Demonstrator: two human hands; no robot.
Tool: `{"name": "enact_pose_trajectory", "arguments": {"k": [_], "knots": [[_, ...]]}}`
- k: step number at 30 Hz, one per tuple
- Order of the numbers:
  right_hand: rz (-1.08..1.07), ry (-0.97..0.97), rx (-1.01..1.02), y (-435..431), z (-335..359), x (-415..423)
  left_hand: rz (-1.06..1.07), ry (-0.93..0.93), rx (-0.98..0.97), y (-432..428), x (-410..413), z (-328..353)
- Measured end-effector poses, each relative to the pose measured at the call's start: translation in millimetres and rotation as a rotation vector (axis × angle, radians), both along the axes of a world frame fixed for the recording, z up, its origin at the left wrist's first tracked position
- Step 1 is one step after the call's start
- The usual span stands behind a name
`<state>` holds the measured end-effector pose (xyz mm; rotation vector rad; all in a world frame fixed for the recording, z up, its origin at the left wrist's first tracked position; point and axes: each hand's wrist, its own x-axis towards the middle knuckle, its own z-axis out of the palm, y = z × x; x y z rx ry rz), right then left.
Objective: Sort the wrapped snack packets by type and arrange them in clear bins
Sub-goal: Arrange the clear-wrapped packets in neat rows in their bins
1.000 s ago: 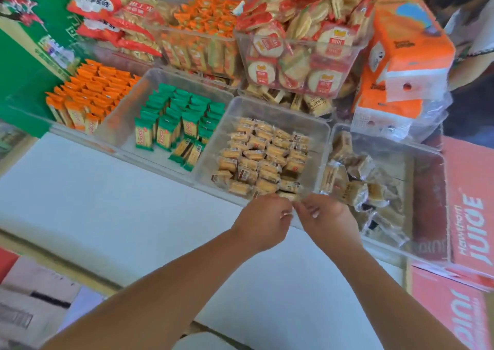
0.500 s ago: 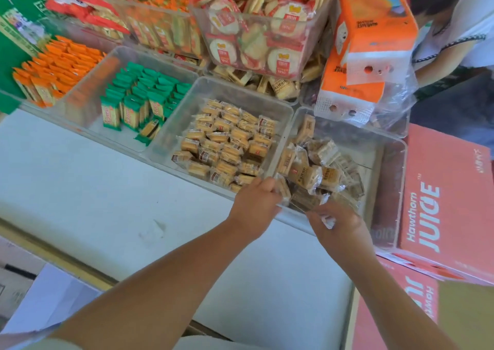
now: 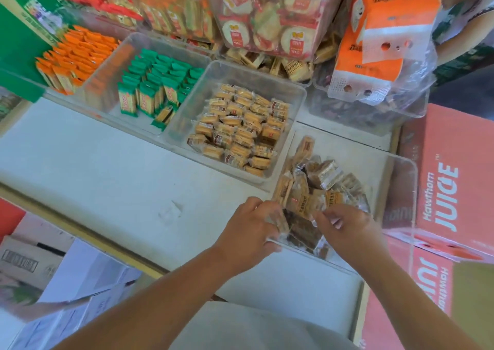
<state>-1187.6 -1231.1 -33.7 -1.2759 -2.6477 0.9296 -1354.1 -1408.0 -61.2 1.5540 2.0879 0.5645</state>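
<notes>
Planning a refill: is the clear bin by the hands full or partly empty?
Partly empty. Packets pile at the near left of the bin; its far right floor shows bare.

Shop goods around the white tabletop (image 3: 93,167)
A red cardboard juice carton (image 3: 454,178) stands at the right; orange-and-white plastic-wrapped packs (image 3: 374,42) are stacked beyond it.

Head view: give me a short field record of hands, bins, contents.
left hand: curled on a packet at near bin's front-left corner
right hand: pinches a wrapper in that bin
near bin contents: brown packets, loosely piled
other bins: tan packets, green packets, orange packets, one type per bin
right side: juice box
</notes>
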Motion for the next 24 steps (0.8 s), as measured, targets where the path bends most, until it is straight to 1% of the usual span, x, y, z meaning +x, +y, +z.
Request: {"name": "enact_pose_trajectory", "arguments": {"k": [3, 6, 8, 9, 10, 12, 14, 15, 17, 19, 20, 21, 24], "knots": [[0.015, 0.087, 0.126, -17.9, -14.9, 12.8, -0.028, 0.023, -0.045, -25.2, -1.1, 5.8], [0.009, 0.097, 0.221, -33.7, -29.3, 24.6, -0.074, 0.069, -0.103, -46.4, 2.5, 9.7], [-0.012, 0.071, 0.323, -40.4, -32.4, 33.9, -0.103, 0.077, -0.190, -63.7, 9.4, 12.5], [-0.038, 0.027, 0.335, -43.0, -33.1, 39.2, -0.107, 0.067, -0.235, -72.7, 13.0, 14.8], [-0.088, -0.038, 0.308, -46.0, -30.1, 42.9, -0.101, 0.048, -0.263, -79.9, 16.1, 18.2], [-0.193, -0.172, 0.175, -47.0, -33.0, 50.1, -0.042, 0.021, -0.258, -85.4, 20.9, 21.7], [-0.205, -0.239, 0.058, -48.7, -33.0, 52.1, 0.080, 0.021, -0.161, -77.8, 23.7, 18.9], [-0.201, -0.235, -0.010, -50.5, -32.5, 50.4, 0.150, 0.016, -0.105, -71.7, 24.6, 16.9], [-0.192, -0.202, -0.140, -62.0, -27.6, 43.2, 0.261, -0.033, -0.079, -61.1, 26.4, 14.7], [-0.127, -0.123, -0.054, -78.8, -24.9, 37.9, 0.329, -0.062, -0.152, -57.4, 27.4, 12.9], [-0.115, -0.067, 0.001, -86.4, -21.9, 36.1, 0.338, -0.044, -0.184, -57.6, 26.9, 10.5], [-0.110, -0.015, 0.014, -92.1, -20.3, 35.4, 0.330, -0.014, -0.216, -60.7, 27.3, 7.0], [-0.056, 0.030, -0.064, -103.3, -17.5, 33.0, 0.329, 0.040, -0.290, -80.2, 32.0, 5.4]]}}
